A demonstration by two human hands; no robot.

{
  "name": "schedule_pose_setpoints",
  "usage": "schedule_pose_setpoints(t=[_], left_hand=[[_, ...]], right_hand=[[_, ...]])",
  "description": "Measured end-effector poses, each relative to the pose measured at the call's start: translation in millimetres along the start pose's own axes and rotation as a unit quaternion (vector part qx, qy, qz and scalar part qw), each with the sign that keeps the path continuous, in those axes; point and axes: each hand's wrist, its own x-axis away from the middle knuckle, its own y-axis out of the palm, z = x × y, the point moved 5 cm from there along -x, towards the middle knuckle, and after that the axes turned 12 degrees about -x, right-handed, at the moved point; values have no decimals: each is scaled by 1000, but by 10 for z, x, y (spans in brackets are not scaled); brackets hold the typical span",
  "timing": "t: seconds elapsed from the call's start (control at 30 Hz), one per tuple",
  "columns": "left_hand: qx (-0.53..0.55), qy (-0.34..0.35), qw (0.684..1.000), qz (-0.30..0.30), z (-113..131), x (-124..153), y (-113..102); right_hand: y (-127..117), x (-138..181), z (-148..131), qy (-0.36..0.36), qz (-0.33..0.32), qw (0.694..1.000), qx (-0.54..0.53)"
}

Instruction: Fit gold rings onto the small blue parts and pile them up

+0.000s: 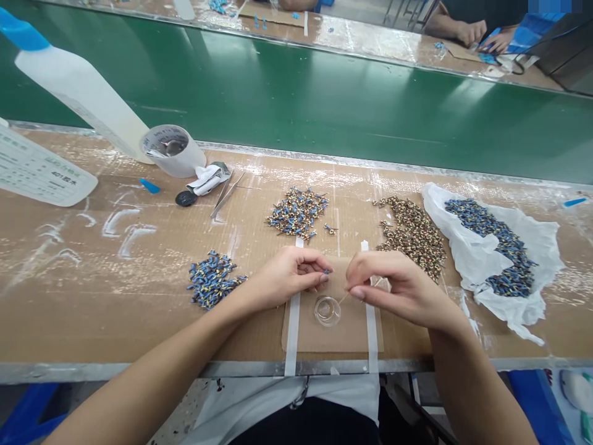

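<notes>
Spread across a brown bench [115,334]: two bottles [83,93] and a tub [184,162] at left, near a crumpled wrapper [206,180], a black lid [186,198], tweezers [223,201] and a blue tip [149,186]; a blue pile [212,279], mixed pile [297,213] and brown pile [412,235] through the middle; white paper [546,247] at right. Tape strips [293,330] cross a cardboard pad [333,340] at the front edge.

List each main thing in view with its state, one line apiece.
Left hand, pinching a small blue piece.
Right hand, pinching a thin pale stick.
Small round clear cup, upright and uncovered.
Tall white plastic bottle, blue cap on.
Silver metal tweezers, lying with tips apart.
Crumpled white paper sheet, spread under blue-and-yellow pieces.
</notes>
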Motion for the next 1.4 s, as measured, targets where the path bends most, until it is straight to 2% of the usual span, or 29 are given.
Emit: schedule_pose_setpoints(t=[0.07, 0.13, 0.27, 0.33, 0.4, 0.47, 0.53, 0.57, 0.63, 0.77, 0.97, 1.1, 1.2, 1.4], left_hand=[[0, 4, 1000, 1, 1, -4, -7], [5, 6, 1000, -2, 0, -7, -11], [14, 11, 1000, -10, 3, -9, -23], [14, 6, 1000, -6, -9, -11, -36], [18, -6, 1000, -1, -36, -18, -45], [26, -15, 1000, -3, -61, -26, -42], [30, -18, 999, -9, -73, -34, -31], [31, -19, 999, -11, -75, -36, -25], [34, -22, 999, -14, -73, -37, -18], [31, -27, 999, -9, -59, -36, -19], [25, -32, 999, -2, -61, -35, -26], [14, -26, 1000, -2, -63, -29, -24], [10, -24, 1000, -2, -62, -23, -22], [3, -22, 1000, 4, -58, -18, -21]], right_hand=[[91, -9, 0, 9, -56, 998, -20], [166, -29, 17, 15, -86, 996, -24], [171, -46, 45, 23, -106, 994, -6], [-1, -32, 80, 34, -43, 998, 16], [-314, 19, 153, 47, 97, 992, 66], [-665, 127, 253, 66, 257, 954, 141], [-902, 206, 361, 84, 333, 912, 225], [-977, 222, 409, 86, 350, 896, 259], [-1043, 206, 499, 89, 351, 882, 300], [-983, 93, 607, 100, 309, 886, 330], [-908, 12, 617, 109, 284, 876, 374], [-861, -7, 570, 91, 291, 876, 374], [-756, -40, 550, 78, 290, 887, 351], [-548, -134, 554, 67, 249, 917, 304]])
